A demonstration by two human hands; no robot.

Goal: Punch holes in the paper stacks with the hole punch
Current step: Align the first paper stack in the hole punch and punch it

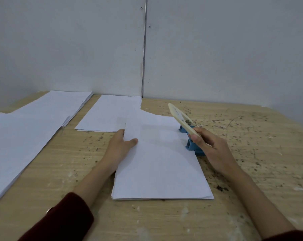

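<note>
Now the blue plastic hole punch, its cream lever raised, sits at the right edge of a smooth white paper stack; the right hand grips the lever, the left hand pinches the stack's left edge on the scuffed wooden table.

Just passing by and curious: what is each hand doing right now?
Left hand: grips the left edge of the paper stack.
Right hand: holds the hole punch by its raised cream lever.

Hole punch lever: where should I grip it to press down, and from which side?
Grip the lever at its raised free end, coming from above. It slopes up from the blue base, so that end looks to give most leverage.
</note>
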